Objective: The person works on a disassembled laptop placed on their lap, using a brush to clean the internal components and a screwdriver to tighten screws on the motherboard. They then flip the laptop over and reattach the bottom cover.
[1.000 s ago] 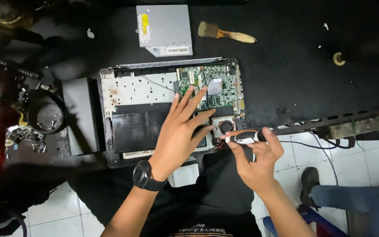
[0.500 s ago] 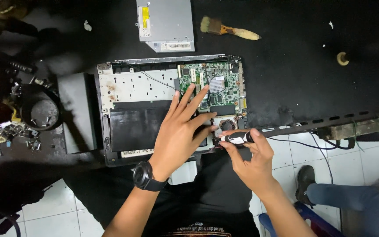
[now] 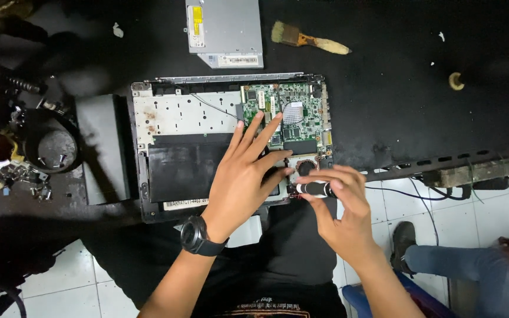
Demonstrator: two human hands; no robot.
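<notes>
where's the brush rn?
Head view, top centre: the brush lies on the black table, just right of the grey optical drive, above the opened laptop.

The opened laptop [image 3: 207,153] lies flat on the black table [image 3: 419,106], its bottom cover off. A green circuit board [image 3: 287,115] fills its upper right corner, a black battery slab [image 3: 187,168] lies below the pale metal plate, and a small round fan sits at the lower right. The black-and-silver screwdriver [image 3: 315,189] lies sideways over that lower right corner.
</notes>
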